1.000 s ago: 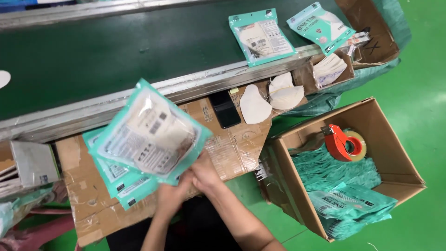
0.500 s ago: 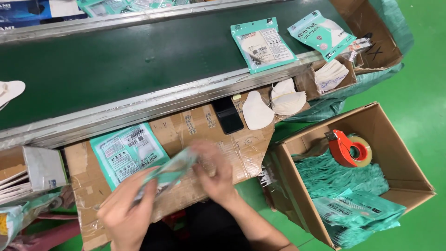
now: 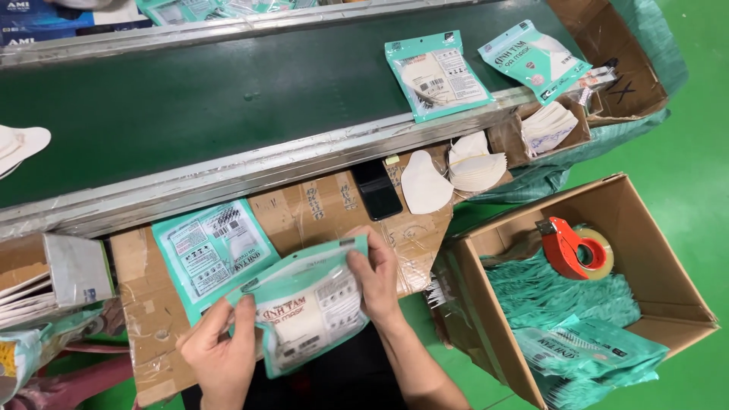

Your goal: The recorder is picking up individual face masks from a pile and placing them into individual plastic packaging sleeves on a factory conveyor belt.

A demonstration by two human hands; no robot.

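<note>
Both hands (image 3: pixel 220 353) (image 3: pixel 377 277) pinch a glossy teal pouch (image 3: pixel 307 311) (flat, rectangular).

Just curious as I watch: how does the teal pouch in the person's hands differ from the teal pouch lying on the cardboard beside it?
The held pouch is gripped at both ends by the left hand and right hand, tilted and bulging, with a white mask showing through its clear window. The flat pouch lies untouched on the cardboard, printed side up and thin. Both are teal with white print.

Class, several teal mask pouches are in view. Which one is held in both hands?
The teal pouch at bottom centre, gripped between the left hand and right hand; the others lie flat on cardboard, belt or in the box.
</note>
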